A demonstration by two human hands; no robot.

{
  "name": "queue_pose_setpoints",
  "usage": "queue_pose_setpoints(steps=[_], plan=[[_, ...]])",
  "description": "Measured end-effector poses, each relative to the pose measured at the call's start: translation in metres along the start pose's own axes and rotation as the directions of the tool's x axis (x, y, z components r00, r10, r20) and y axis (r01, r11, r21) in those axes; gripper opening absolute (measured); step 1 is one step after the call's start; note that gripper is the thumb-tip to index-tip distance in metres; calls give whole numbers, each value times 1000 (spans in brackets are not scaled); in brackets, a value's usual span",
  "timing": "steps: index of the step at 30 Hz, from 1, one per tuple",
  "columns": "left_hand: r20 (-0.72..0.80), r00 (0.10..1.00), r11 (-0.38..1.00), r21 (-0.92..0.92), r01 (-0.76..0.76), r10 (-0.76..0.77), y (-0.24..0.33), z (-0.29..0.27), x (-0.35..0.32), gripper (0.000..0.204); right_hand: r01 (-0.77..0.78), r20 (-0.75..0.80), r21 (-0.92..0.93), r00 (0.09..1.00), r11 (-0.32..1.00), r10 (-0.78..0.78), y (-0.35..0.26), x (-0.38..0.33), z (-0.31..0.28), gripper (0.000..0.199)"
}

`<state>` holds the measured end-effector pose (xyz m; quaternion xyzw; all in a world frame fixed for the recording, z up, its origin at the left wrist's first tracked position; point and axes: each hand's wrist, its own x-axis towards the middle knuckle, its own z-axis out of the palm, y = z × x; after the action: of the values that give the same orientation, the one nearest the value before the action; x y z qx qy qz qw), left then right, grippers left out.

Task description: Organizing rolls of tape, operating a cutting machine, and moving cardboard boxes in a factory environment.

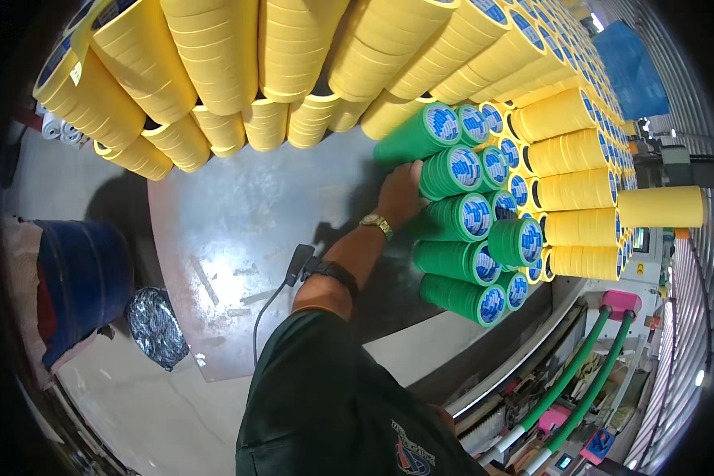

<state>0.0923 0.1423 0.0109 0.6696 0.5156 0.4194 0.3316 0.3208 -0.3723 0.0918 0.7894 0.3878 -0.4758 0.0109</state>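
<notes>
Green rolls (pixel 451 216) (tape, by the look) lie on the surface (pixel 238 198) at approx 1 to 4 o'clock, in cols on their sides, printed ends facing 3 o'clock. L hand (pixel 404 190) is just off centre at 1 o'clock, against the inner ends of the green cols; fingertips partly hidden, so can't tell if it's gripping or only touching. R hand isn't visible, so can't tell its state.

Progress, my read: green pile is part-built. Done: a front line of five cols w/ more green tucked behind; a short green col (pixel 520 242) seems to rest over its neighbours, so the upper level looks uneven. Yellow rolls (pixel 563 151) are prob. further along, massed from 10 round to 3 o'clock. Qty left: can't tell; no loose green supply shows.

Materials: rolls are matte & ridged where they butt together, cyl. w/ round hollow cores, blue/white labels. Surface is smooth, grey, w/ a glossy glare & scuffs, curved edge at 9. Crinkled shiny black plastic bundle (pixel 157 329) at 8, blue drum (pixel 87 270) at 9. Gold link watch (pixel 377 226) on L wrist; dark cloth sleeve (pixel 309 397) at 6–7.
</notes>
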Motion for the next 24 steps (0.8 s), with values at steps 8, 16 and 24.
queue_pose_setpoints(steps=[8,16,24], plan=[[-5,1000,1000,19,-13,13,5,0,-2,68,-93,0,59,996,994,93,5,0,7,30],[-11,997,987,142,-76,79,-4,3,3,73,-85,33,263,996,961,79,1,-3,16,31],[-15,999,989,143,-32,34,8,4,6,65,-43,53,277,998,960,29,34,5,29,33]])
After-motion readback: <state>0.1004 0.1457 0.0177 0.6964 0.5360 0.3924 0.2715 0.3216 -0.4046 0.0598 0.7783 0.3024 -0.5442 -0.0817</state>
